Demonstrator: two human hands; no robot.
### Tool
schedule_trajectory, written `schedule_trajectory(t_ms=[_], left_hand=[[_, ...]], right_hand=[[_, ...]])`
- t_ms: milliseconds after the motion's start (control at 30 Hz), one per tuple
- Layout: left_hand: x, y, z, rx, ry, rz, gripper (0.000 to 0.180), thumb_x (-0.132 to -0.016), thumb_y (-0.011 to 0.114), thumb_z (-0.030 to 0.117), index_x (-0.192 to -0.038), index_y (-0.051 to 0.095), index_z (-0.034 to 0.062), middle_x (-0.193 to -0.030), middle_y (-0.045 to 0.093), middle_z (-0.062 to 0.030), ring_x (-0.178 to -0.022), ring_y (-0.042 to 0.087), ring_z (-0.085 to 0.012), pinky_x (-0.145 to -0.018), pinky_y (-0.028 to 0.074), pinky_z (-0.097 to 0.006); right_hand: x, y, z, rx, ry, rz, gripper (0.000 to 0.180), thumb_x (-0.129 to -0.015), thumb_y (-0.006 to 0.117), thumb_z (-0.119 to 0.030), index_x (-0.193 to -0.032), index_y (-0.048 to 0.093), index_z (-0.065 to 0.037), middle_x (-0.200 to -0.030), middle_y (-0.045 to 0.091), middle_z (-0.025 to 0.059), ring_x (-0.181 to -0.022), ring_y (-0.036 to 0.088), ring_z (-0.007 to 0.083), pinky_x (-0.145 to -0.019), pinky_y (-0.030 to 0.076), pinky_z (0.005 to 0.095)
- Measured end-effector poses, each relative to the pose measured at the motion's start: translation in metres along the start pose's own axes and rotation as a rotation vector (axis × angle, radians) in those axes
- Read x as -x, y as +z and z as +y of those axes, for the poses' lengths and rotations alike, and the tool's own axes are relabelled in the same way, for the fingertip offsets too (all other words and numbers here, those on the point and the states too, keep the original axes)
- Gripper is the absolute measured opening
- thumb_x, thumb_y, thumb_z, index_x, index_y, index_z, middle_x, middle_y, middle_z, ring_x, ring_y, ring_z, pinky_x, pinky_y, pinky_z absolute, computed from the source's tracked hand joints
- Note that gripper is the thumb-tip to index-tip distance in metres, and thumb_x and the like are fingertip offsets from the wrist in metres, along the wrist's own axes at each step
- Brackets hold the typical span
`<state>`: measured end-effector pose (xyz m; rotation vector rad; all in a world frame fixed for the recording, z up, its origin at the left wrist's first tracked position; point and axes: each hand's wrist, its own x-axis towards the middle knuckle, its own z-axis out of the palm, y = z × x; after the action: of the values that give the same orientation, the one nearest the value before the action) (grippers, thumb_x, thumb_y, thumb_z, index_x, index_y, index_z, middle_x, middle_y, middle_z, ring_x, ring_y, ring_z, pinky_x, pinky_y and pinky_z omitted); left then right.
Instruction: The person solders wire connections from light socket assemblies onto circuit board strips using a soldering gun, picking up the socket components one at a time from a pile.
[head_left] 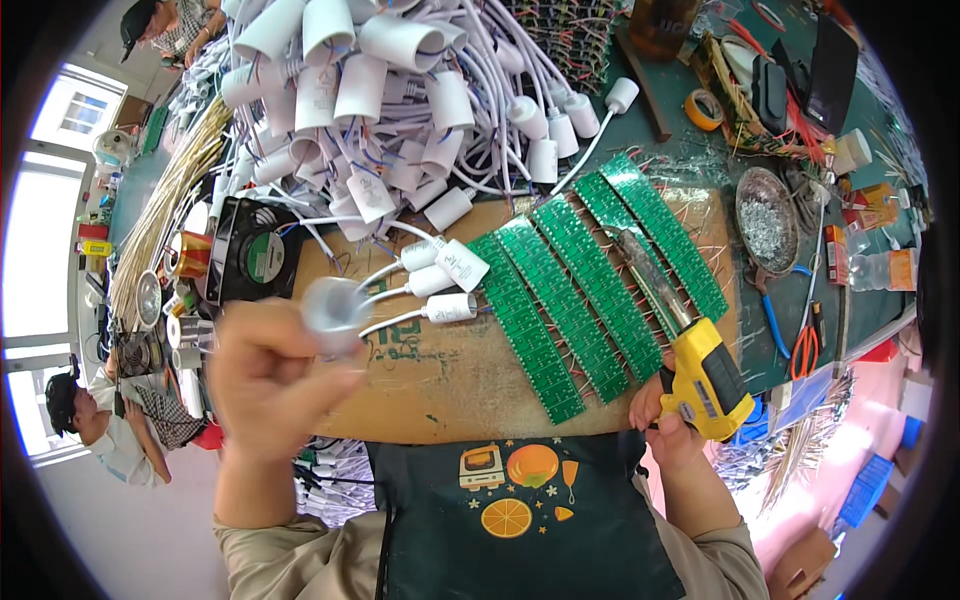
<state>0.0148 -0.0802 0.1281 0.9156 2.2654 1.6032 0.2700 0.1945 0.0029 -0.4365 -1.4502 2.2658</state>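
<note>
Green circuit board strips (600,285), laid side by side at a slant on a brown cardboard sheet (410,405), just right of centre. Thin reddish wires between and beyond them.

At lower right, right hand (666,424) partly closed, fingers bent against the near left side of a yellow-and-black soldering gun (708,375); rest of the grip hidden behind the tool. Long metal tip pointed up and left, over the strips; contact with them impossible to tell.

At left, left hand (270,370) raised and blurred, thumb and forefinger curled around a white cylindrical lamp socket (335,312), with its open end showing; exact finger contact too blurred to tell.

Between raised hand and green strips, a small cluster of white cabled sockets (450,307) on the cardboard. Across the top, a large heap of lamp sockets (360,90) with tangled white cables. At the cardboard's upper left, a black square cooling fan (230,250); farther left, a long bundle of pale thin strands (175,195).

On the right side of the green tabletop (690,160), a roll of orange tape (703,110), a metal dish (777,263) of silvery bits, blue-handled pliers (773,325) and a clear plastic bottle (875,270). At the bottom, a dark apron (520,565) with fruit pictures. At far left, two other people, one in a white top (112,445).
</note>
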Motion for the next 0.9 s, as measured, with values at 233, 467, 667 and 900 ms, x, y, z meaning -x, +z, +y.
schedule_trajectory(t_ms=[233, 467, 667, 900], left_hand=[[0.020, 0.079, -0.031, -0.539, 0.216, -0.165, 0.033, -0.079, 0.074, 0.000, -0.109, 0.069, 0.0103, -0.085, 0.058, -0.0051, -0.066, 0.060, -0.0193, -0.054, 0.049, -0.033], [0.031, 0.090, -0.059, -0.549, 0.353, -0.145, 0.040, -0.076, 0.069, -0.004, -0.114, 0.069, 0.0081, -0.119, 0.060, -0.0116, -0.075, 0.065, -0.0218, -0.063, 0.054, -0.034], [0.029, 0.080, -0.057, -0.765, 0.389, -0.243, 0.043, -0.075, 0.074, 0.005, -0.117, 0.067, 0.0093, -0.120, 0.063, -0.0101, -0.089, 0.064, -0.0252, -0.074, 0.049, -0.037], [0.028, 0.104, -0.067, -0.824, 0.459, -0.076, 0.045, -0.074, 0.079, 0.008, -0.118, 0.067, 0.0095, -0.111, 0.063, -0.0083, -0.089, 0.062, -0.0265, -0.074, 0.047, -0.038]], right_hand=[[0.001, -0.004, 0.002, 0.023, 0.011, -0.003, 0.079, -0.089, 0.076, -0.039, -0.142, 0.035, 0.003, -0.072, 0.050, 0.0023, -0.059, 0.050, 0.0138, -0.052, 0.045, 0.0286], [0.002, -0.005, 0.003, 0.044, 0.000, -0.013, 0.080, -0.088, 0.076, -0.040, -0.142, 0.035, 0.004, -0.074, 0.051, 0.0026, -0.059, 0.051, 0.0137, -0.052, 0.045, 0.0281], [0.002, -0.003, 0.002, 0.073, -0.005, -0.021, 0.079, -0.089, 0.074, -0.042, -0.141, 0.035, 0.004, -0.075, 0.051, 0.0026, -0.061, 0.051, 0.0132, -0.052, 0.045, 0.0275], [0.002, -0.002, 0.001, 0.077, 0.014, -0.004, 0.080, -0.089, 0.075, -0.042, -0.142, 0.035, 0.003, -0.075, 0.051, 0.0027, -0.061, 0.051, 0.0132, -0.052, 0.044, 0.0273]])
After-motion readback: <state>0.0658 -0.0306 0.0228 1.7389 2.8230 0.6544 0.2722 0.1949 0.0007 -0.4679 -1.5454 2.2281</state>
